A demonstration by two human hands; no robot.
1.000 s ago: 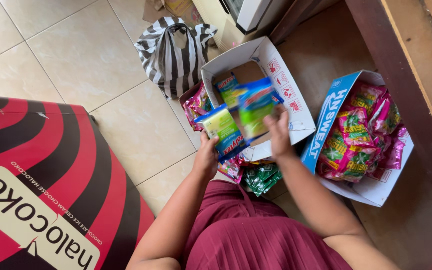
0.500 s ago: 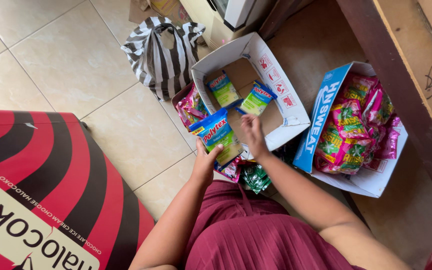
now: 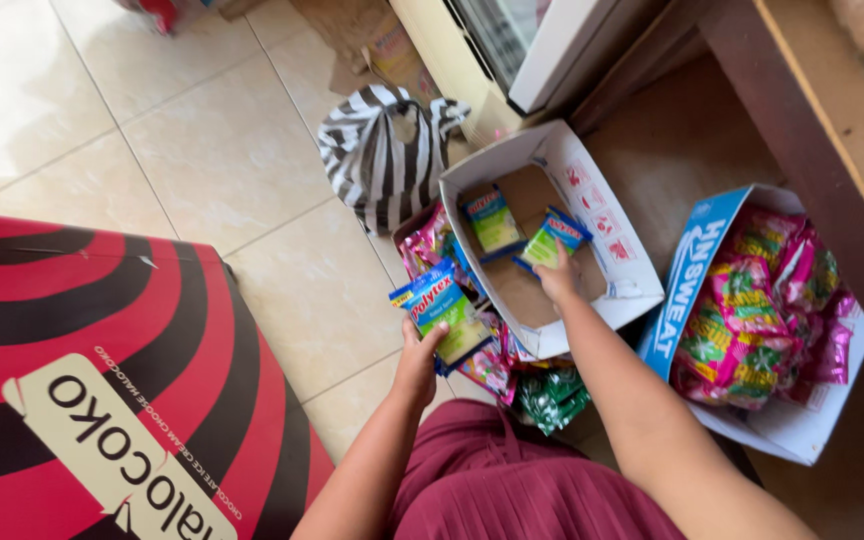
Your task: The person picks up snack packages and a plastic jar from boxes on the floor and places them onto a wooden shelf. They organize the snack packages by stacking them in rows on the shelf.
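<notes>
The left hand grips a small stack of blue-and-green sachets, fingers wrapped round its lower edge, and holds it upright just to the left of the open white carton on the floor. The right hand reaches into that carton with a single blue-and-green packet pinched at its fingertips, low over the brown cardboard bottom. One more packet of the same kind already lies flat toward the far left corner of the carton, apart from the one in the hand. Judging by this, the step in hand looks like laying the sachets one at a time into the carton, with only a start made. The next move would seem to call for letting the packet down flat beside the one already placed, then bringing the right hand back to the stack for another. To the right stands a blue-and-white box full of pink and green wrappers; pink packets and a dark green packet lie on the floor near the person's lap. A striped bag sits beyond, and a large red-and-black box fills the near left.
</notes>
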